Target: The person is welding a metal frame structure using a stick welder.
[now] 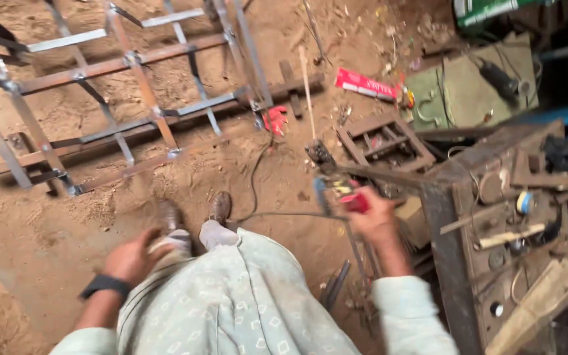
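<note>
right hand (375, 220): we see it clenched on red-handled electrode holder (346, 194), raised over sandy ground beside rusty workbench (494, 217) | left hand (133, 256): blurred at knee, grip state we cannot tell | metal grille frame (119, 92) lying ahead

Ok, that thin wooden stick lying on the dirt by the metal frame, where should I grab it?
Take the stick near its bare upper end, coming from above. It lies flat on the dirt, and its lower end runs into the clutter by the small metal rack.
</note>
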